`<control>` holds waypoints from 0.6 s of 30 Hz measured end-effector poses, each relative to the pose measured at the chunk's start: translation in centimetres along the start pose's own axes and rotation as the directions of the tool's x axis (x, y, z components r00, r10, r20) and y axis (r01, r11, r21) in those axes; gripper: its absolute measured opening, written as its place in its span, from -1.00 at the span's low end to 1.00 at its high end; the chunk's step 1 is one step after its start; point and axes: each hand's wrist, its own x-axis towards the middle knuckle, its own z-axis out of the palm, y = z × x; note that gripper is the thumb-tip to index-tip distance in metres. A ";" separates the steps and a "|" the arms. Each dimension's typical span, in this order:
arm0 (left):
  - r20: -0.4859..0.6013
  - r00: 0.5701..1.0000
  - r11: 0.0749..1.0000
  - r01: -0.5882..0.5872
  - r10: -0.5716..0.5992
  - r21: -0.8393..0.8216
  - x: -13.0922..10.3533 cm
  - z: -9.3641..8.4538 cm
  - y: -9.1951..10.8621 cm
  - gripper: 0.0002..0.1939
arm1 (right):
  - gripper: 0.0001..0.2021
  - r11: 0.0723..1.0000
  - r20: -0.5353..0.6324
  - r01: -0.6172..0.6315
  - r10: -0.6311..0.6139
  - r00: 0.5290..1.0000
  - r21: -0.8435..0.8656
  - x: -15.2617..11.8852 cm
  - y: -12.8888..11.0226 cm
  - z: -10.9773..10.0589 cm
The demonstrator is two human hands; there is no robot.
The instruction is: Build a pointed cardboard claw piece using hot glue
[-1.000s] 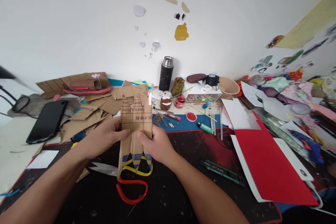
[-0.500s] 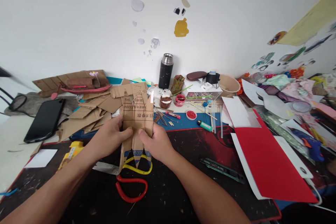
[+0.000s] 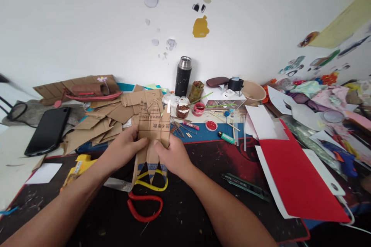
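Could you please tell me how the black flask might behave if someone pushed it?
The black flask would probably tip fairly readily, standing tall and narrow. If toppled, its rounded body would likely roll.

Scissors [image 3: 146, 198] partly hidden behind cardboard [image 3: 154, 131]

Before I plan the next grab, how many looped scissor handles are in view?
2. The yellow loop is partly covered by the notched brown cardboard strip held in the left hand and right hand; the red loop lies nearer the person. Others may be hidden.
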 end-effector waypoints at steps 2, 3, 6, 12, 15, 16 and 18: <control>0.039 0.999 0.996 0.031 -0.028 -0.087 0.0 0.1 0.2 -0.56 | -0.75 0.999 0.012 -0.012 0.011 1.000 0.047 0.0 -0.1 -0.1; 0.054 0.998 0.993 0.041 -0.035 -0.106 0.0 0.0 0.2 -0.55 | -0.73 0.998 0.017 -0.008 0.007 1.000 0.066 0.0 -0.2 -0.2; 0.051 0.997 0.996 0.054 -0.050 -0.069 -0.2 -0.4 0.2 -0.56 | -0.72 0.998 0.014 0.006 -0.007 1.000 0.062 0.0 -0.3 -0.4; 0.110 0.994 1.000 -0.003 0.000 0.028 -0.5 -1.7 -0.2 -0.56 | -0.76 0.999 0.015 0.025 -0.025 1.000 0.034 -0.1 -0.3 -0.4; 0.107 0.994 0.997 -0.024 0.016 0.079 -0.5 -2.2 -0.1 -0.57 | -0.76 1.000 0.015 0.024 -0.024 1.000 0.008 -0.1 -0.2 -0.4; 0.110 0.994 0.995 -0.029 0.019 0.091 -0.5 -2.3 -0.1 -0.57 | -0.77 1.000 0.012 0.021 -0.021 1.000 -0.005 -0.1 -0.2 -0.4; 0.098 0.994 0.994 -0.050 0.040 0.099 -0.6 -2.4 0.0 -0.59 | -0.77 1.000 0.008 0.022 -0.022 1.000 -0.021 -0.2 -0.1 -0.4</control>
